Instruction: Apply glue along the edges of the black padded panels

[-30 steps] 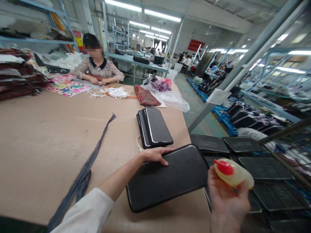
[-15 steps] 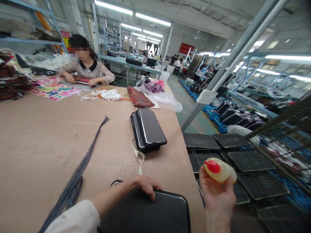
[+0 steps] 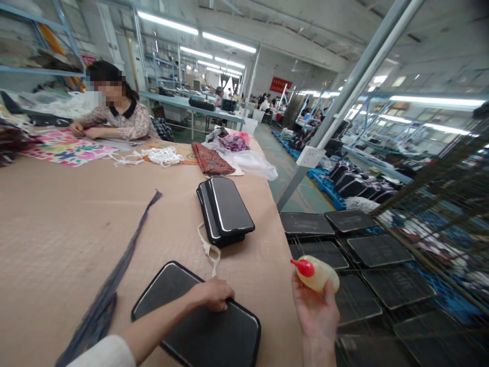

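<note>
A black rounded-corner panel [image 3: 191, 331] with a white line along part of its edge lies on the tan tabletop in front of me. My left hand [image 3: 214, 294] grips its far edge, fingers bent over the rim and thumb side hidden. Over the table's right edge, my right hand [image 3: 315, 303] is wrapped around a pale yellow squeeze bottle [image 3: 323, 274], its red nozzle [image 3: 304, 267] pointing left. Beyond the left hand sits a small stack of similar dark panels [image 3: 231, 206], with a cream strap [image 3: 208, 247] beside it.
A long dark cloth strip [image 3: 118, 275] stretches across the table's left side. Several black panels [image 3: 395, 288] rest on a wire rack at right. A slanted metal post [image 3: 292, 186] rises by the table edge. Across the table a co-worker [image 3: 118, 117] sits near patterned fabric [image 3: 72, 148].
My left hand and the black panel have moved left, and more of the panel's left end shows. My right hand has brought the bottle left. The co-worker's hands have shifted left.
</note>
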Motion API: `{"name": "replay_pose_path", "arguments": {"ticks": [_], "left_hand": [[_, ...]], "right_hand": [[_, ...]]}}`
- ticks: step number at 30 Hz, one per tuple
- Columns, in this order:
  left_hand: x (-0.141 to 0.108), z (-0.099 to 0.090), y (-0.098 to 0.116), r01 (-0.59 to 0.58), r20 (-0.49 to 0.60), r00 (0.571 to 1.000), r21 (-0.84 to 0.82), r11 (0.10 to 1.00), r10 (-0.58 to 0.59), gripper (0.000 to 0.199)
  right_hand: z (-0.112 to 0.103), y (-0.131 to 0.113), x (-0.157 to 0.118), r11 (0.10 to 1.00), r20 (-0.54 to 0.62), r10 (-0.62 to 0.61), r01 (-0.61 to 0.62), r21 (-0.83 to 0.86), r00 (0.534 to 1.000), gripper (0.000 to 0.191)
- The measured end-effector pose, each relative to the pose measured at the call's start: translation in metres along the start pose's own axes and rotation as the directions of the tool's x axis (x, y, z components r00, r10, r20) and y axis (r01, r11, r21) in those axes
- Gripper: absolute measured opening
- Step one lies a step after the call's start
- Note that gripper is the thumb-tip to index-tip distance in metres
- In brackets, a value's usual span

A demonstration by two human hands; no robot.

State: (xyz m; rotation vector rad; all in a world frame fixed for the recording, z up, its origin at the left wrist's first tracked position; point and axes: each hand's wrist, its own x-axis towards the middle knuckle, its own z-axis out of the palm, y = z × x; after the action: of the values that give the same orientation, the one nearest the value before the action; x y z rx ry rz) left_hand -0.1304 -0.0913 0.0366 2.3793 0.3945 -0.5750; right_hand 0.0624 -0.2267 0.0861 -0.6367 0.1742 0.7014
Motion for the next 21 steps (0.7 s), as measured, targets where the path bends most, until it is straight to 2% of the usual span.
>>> {"name": "replay_pose_path", "arguments": {"ticks": [3,6,9,12,14,17,19,21], "left_hand": [[-0.002,0.008,0.012,-0.015,-0.010,1.000,0.003,1.000,0.015,0.029],[-0.006,0.019,0.024,0.028,-0.085,0.996,0.033,0.999,-0.025,0.034],[-0.005,0.030,0.031,-0.029,-0.131,0.990,0.118,0.993,0.044,0.034],[0.002,0.039,0.032,-0.183,-0.056,0.978,0.219,0.959,0.200,0.024],[0.010,0.044,0.029,-0.253,0.024,0.967,0.230,0.940,0.254,0.016],[0.025,0.055,0.023,-0.317,0.113,0.944,0.060,0.946,0.309,0.014],[0.039,0.061,0.019,-0.400,0.167,0.894,-0.122,0.909,0.416,0.017],[0.055,0.063,0.012,-0.437,0.244,0.840,-0.224,0.871,0.485,0.018]], "right_hand": [[-0.006,0.004,0.000,1.000,-0.006,0.011,-0.011,-0.004,1.000,0.036],[-0.010,0.005,0.001,1.000,0.005,-0.004,0.004,0.000,1.000,0.037],[-0.009,0.006,-0.001,1.000,0.004,-0.010,0.010,0.003,1.000,0.038],[-0.009,0.009,-0.007,1.000,0.009,-0.022,0.022,-0.012,1.000,0.039],[-0.016,0.010,-0.013,0.999,0.010,-0.029,0.029,-0.019,1.000,0.040],[-0.034,0.011,-0.020,0.997,-0.001,0.012,-0.012,-0.077,1.000,0.041],[-0.041,0.014,-0.023,0.971,-0.013,0.026,-0.028,-0.238,1.000,0.043],[-0.036,0.020,-0.024,0.911,-0.086,-0.042,0.003,-0.413,0.995,0.049]]}}
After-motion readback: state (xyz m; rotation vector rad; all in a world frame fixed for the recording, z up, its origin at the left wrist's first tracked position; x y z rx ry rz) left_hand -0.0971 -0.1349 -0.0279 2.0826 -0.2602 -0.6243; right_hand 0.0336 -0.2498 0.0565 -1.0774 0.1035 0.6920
